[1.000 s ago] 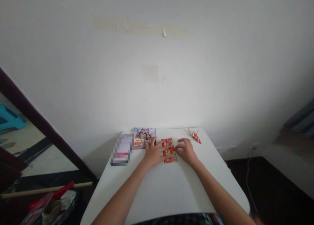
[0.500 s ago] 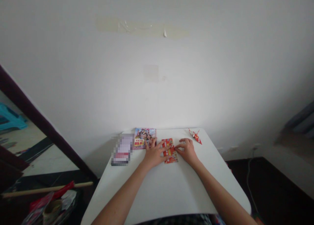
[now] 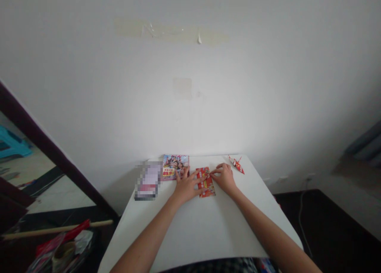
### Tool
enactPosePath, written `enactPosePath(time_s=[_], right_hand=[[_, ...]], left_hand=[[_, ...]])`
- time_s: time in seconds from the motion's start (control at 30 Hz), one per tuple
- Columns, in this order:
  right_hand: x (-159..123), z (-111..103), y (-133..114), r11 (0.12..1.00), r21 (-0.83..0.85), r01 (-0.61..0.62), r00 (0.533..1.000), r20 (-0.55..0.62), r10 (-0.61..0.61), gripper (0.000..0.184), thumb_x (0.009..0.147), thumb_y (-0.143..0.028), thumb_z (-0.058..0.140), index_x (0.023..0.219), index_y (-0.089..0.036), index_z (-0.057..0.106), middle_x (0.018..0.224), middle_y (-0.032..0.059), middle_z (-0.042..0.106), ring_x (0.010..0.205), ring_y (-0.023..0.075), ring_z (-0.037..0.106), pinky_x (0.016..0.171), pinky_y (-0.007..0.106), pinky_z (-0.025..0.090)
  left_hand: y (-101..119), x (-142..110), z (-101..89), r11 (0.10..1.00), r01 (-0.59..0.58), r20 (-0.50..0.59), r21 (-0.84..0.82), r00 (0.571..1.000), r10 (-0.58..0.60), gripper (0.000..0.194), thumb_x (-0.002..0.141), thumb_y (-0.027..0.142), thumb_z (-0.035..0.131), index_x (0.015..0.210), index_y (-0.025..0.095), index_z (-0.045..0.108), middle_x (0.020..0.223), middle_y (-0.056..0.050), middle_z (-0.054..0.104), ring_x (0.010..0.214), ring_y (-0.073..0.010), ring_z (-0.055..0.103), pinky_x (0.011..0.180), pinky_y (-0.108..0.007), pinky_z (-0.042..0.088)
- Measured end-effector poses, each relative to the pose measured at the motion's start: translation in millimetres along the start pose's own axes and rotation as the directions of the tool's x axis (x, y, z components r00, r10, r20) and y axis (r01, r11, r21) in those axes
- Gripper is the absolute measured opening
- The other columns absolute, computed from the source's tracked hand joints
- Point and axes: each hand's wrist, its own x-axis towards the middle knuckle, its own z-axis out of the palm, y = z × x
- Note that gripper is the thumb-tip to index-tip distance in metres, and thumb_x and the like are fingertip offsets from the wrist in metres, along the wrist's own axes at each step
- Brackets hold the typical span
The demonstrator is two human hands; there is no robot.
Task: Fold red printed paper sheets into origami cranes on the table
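Note:
A narrow red printed paper, apparently folded, lies flat on the white table. Across its left part, my left hand rests with the fingers spread, holding the paper down; its thumb and index side reach the edge of a colourful leaflet. My right hand has its thumb and fingertips pinched together at the upper right edge of the red paper. Just beyond the right hand sits a folded red and white paper crane.
A blurred-out phone-like slab lies at the table's left side, beside the leaflet. The wall rises directly behind the table. On the floor at left are a wooden stick and a bag of odds and ends.
My right hand has slid slightly away from me, up along the red paper's right edge. The left hand stays in place on the paper.

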Motion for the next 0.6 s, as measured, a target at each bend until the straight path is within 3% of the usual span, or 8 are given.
enactPosePath(time_s=[0.6], right_hand=[[26.0, 13.3, -9.0, 0.997, -0.012, -0.082, 0.996, -0.044, 0.081, 0.014, 0.086, -0.036, 0.070, 0.092, -0.031, 0.081, 0.111, 0.0089, 0.059, 0.112, 0.0279, 0.049, 0.097, 0.039, 0.039]], left_hand=[[2.3, -0.6, -3.1, 1.000, 0.010, 0.007, 0.018, 1.000, -0.010, 0.045, 0.090, 0.063, 0.049, 0.135, 0.062, 0.048, 0.161, 0.011, 0.036, 0.151, -0.0427, 0.015, 0.106, -0.085, -0.008]])
